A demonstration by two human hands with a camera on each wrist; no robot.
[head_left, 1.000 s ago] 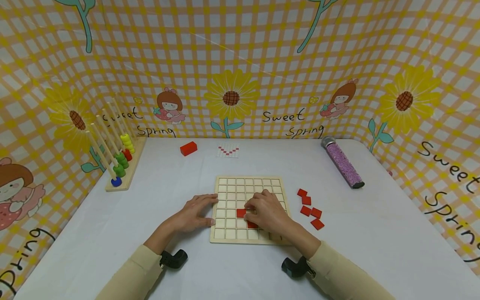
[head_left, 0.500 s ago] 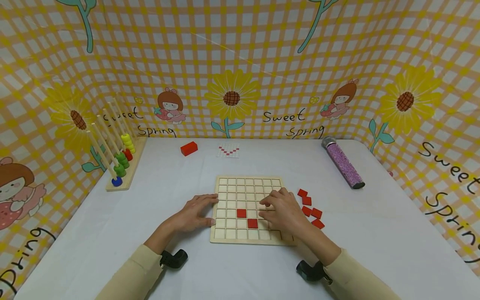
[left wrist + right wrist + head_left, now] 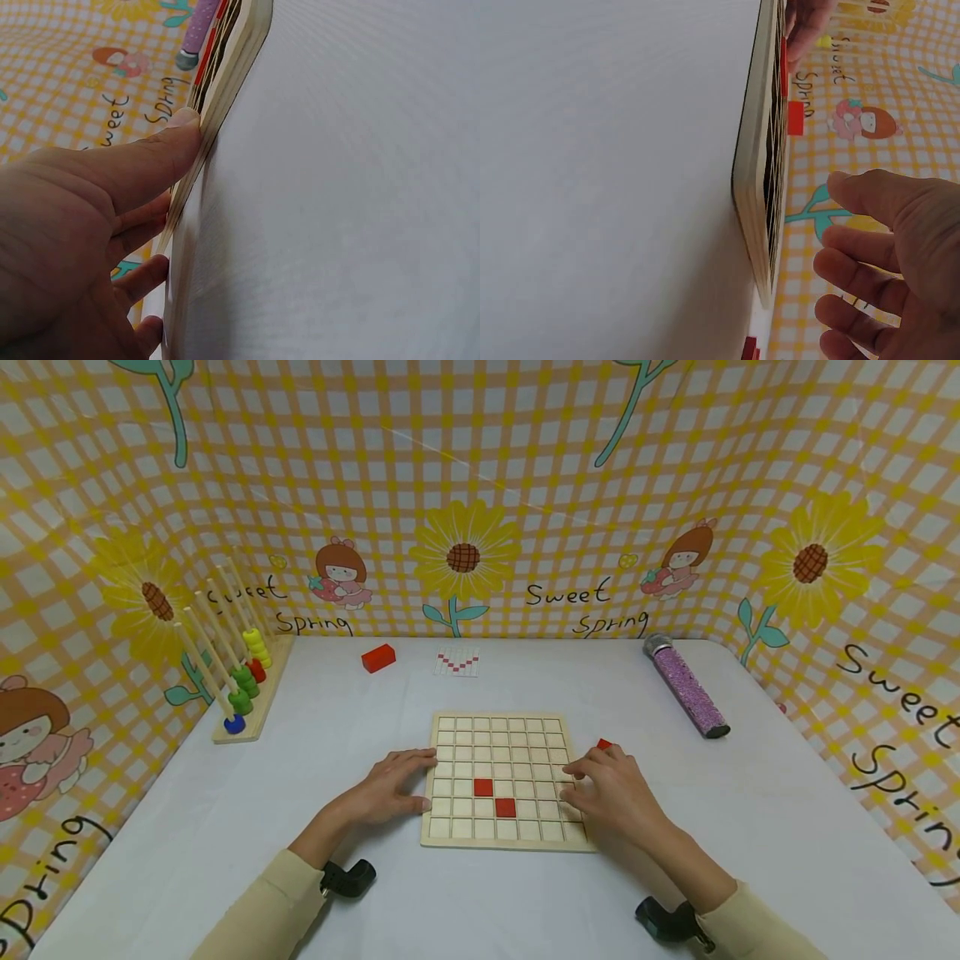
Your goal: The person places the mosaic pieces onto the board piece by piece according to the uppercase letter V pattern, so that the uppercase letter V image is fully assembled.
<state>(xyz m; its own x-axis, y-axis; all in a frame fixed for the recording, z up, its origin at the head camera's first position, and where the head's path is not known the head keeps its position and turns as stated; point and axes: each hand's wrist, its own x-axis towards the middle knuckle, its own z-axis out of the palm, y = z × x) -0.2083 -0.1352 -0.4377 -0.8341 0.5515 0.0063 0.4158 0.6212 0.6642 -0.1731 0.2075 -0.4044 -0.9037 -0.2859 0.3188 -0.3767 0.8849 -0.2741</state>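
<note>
A square wooden grid board [image 3: 457, 743] lies flat on the white table. Two red square tiles sit in its cells, an upper-left tile [image 3: 483, 787] and a lower-right tile [image 3: 506, 808]. My left hand [image 3: 382, 789] rests at the board's left side, its thumb and fingertips against the edge, as the left wrist view [image 3: 105, 187] also shows. Over the board's right edge is my right hand [image 3: 615, 789], fingers loosely bent and holding nothing. One loose red tile [image 3: 604, 744] peeks out past its knuckles; the other loose tiles are hidden behind the hand.
A small card with a red V pattern [image 3: 457, 662] lies behind the board, and a red block [image 3: 378, 658] is left of it. A peg abacus with coloured beads [image 3: 262, 710] stands at far left. The purple glitter microphone [image 3: 686, 685] lies at back right.
My right hand has moved right, off the two red tiles in the grid and over toward the loose tiles, now covering most of them. My left hand stays at the board's edge.
</note>
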